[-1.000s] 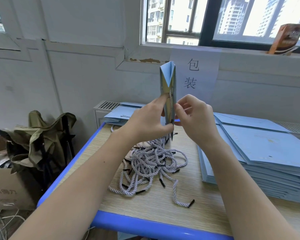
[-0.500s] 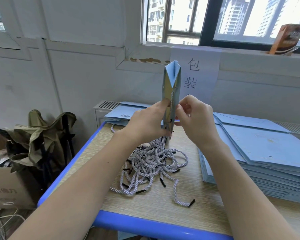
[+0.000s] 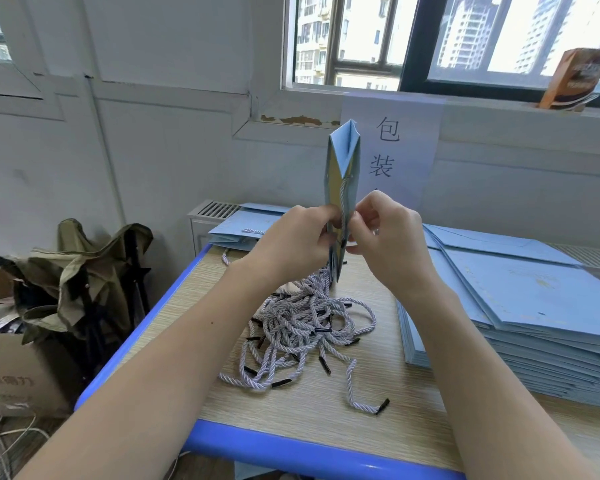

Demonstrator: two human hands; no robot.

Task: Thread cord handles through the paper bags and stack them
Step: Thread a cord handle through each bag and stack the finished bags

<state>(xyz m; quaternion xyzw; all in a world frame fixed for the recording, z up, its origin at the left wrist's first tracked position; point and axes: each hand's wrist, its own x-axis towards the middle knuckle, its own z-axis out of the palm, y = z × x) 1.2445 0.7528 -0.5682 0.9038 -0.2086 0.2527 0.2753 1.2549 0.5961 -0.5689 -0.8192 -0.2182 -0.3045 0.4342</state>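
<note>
Paper bag (image 3: 343,157): light blue, folded flat, held upright on its edge above the desk (image 3: 302,407), lower end just over the cord pile. The top end splays open slightly, showing a yellowish inner face. One cord (image 3: 342,199) runs down along the near edge of the bag towards the fingers.

Left hand (image 3: 291,242): fingers curled, gripping the left face of the bag at mid-height, thumb pressed against the paper.

Right hand (image 3: 387,237): fingers curled, pinching at the bag's right face beside the cord. Whether the fingertips hold the cord itself or only the paper cannot be determined; the contact point is hidden.

Cord pile (image 3: 305,327): loose tangle of pale twisted cords with black tips, lying on the desk directly below both hands. One cord end (image 3: 364,405) trails out nearer the front edge.

Stack of flat bags (image 3: 534,306): light blue, piled on the right side of the desk, well apart from the held bag. A smaller lot of blue bags (image 3: 236,226) lies at the far left corner, one showing a cord.

Surroundings: a white sheet with characters (image 3: 390,147) is fixed to the wall below the window; a cardboard box (image 3: 11,372) and olive cloth (image 3: 80,271) stand on the floor to the left of the desk.
</note>
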